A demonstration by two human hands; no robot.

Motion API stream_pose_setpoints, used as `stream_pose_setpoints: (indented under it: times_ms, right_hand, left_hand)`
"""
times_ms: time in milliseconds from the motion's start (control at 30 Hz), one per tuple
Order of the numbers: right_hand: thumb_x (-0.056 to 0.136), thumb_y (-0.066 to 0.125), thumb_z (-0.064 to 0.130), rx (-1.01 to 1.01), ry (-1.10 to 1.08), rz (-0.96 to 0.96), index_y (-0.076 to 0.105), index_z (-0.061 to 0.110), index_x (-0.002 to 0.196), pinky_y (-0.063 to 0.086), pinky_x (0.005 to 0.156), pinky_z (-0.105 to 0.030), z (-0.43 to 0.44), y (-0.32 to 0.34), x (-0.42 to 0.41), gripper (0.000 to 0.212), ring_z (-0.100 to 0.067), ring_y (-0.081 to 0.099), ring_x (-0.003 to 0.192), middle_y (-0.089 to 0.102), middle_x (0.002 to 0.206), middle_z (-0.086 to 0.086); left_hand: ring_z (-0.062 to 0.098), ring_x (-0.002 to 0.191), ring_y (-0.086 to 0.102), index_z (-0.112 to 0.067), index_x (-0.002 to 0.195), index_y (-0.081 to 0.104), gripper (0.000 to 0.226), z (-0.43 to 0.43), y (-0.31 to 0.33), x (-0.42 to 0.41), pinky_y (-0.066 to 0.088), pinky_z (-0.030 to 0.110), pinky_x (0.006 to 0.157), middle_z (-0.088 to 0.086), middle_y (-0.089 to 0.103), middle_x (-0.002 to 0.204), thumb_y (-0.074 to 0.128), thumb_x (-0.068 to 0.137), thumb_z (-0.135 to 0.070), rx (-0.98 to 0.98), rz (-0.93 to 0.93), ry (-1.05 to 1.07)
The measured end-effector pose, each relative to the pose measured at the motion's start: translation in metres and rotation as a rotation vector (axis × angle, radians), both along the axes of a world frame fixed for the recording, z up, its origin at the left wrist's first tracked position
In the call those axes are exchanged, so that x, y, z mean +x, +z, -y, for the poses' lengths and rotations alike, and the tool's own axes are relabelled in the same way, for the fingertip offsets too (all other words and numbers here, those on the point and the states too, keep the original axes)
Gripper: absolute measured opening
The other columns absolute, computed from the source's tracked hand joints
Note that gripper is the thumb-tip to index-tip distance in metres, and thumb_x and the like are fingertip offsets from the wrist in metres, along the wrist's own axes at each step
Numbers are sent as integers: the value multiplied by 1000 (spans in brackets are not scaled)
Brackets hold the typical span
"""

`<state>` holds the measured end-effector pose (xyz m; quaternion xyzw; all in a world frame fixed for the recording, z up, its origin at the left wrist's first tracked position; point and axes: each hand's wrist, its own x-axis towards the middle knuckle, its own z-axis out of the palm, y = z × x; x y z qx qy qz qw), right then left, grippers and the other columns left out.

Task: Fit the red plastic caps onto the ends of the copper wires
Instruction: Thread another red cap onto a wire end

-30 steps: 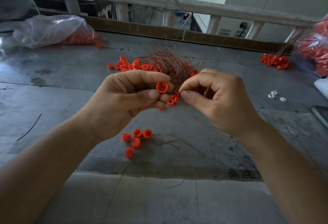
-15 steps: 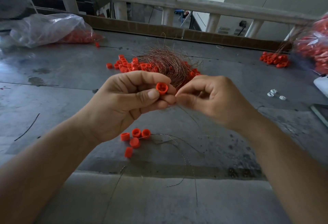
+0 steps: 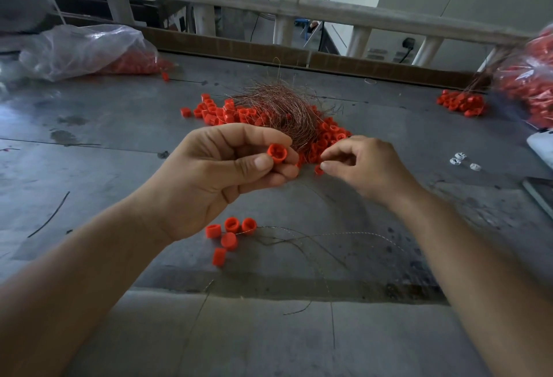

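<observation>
Head view: the grey metal table [image 3: 89, 143] carries a clear plastic bag [image 3: 86, 50] of red caps at far left and a second bag [image 3: 532, 83] at the right edge. The copper wire bundle [image 3: 278, 107] lies at the table centre, with the loose cap pile [image 3: 329, 134] spread around its base. None of these has shifted since the earlier frames.

The left hand [image 3: 215, 179] is raised in front of the bundle in the same posture as before. Its thumb and curled fingers pinch one red cap [image 3: 277, 153], open end toward the camera.

The right hand [image 3: 368, 167] differs. Half a second ago its thumb and forefinger met the left fingertips at the held cap. It is now apart from the left hand, to the right, with curled fingertips at the near edge of the cap pile, thumb tip against a cap there. Whether it grips a cap or a wire cannot be told.

Five separate caps [image 3: 232, 233] lie below the left hand, beside loose wires [image 3: 299, 237], unchanged.
</observation>
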<state>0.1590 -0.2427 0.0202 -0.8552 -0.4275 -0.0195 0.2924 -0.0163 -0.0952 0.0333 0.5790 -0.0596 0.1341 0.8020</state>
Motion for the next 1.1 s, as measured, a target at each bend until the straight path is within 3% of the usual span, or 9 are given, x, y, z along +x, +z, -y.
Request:
stream_pose_setpoints:
  times_ms: [100,200,300,367,433,667,833,1000,1100]
  right_hand:
    - [82,66,20,-72,26,49,70,16,96,35,71,-13,-5,-6,-3,15,-6,48,75,58,85,8]
    - [82,65,14,-13,13,15,69,16,85,38,68,-12,-6,-3,-4,6,-3,52,72,60,80,8]
    - [85,61,6,218,21,-339,62,18,74,44,53,-11,-3,7,-6,16,3,56,53,60,63,9]
    - [86,57,2,375,98,-654,60,15,76,47,49,-15,0,17,-12,17,-2,59,50,64,58,5]
    - [85,54,2,463,196,-842,61,13,79,50,50,-18,2,24,-18,14,-7,61,53,65,58,3]
    - [69,58,16,499,389,-1031,62,12,82,50,52,-18,2,33,-38,14,-8,62,57,66,64,1]
    - [65,61,17,482,400,-936,60,10,85,51,57,-18,2,34,-46,21,-9,62,60,65,66,1]
    - [67,66,18,476,380,-463,63,22,82,50,67,-14,-4,31,-61,15,-2,63,70,65,76,7]
    - [72,71,8,478,385,-337,63,26,83,50,67,-13,-6,26,-65,23,-2,64,72,65,78,9]
  left_hand:
    - [16,81,70,-12,88,74,24,1,0,1,54,18,68,7,73,85,64,66,-10,19,-12,-15]
    - [16,81,70,-13,88,74,25,2,0,1,54,19,68,7,73,84,64,65,-11,45,-23,5]
    - [16,81,70,-16,87,75,27,3,-2,2,54,19,68,6,73,83,65,63,-12,79,-43,55]
    - [15,80,70,-17,87,75,27,4,-3,3,54,18,68,5,73,83,65,61,-14,94,-59,72]
    - [15,79,70,-18,86,76,28,5,-2,3,54,18,67,5,73,82,65,61,-14,100,-69,75]
    - [15,77,70,-16,85,75,24,6,-2,3,54,19,66,5,73,81,65,66,-7,111,-65,132]
    - [18,73,70,-13,75,73,21,8,-1,3,54,20,62,9,72,77,59,64,-2,114,-106,188]
    - [16,72,70,-13,77,71,20,10,0,3,54,18,62,8,72,75,61,61,-5,159,-115,263]
    - [16,68,70,-15,74,72,21,11,1,4,54,18,61,7,72,73,61,59,-6,156,-119,281]
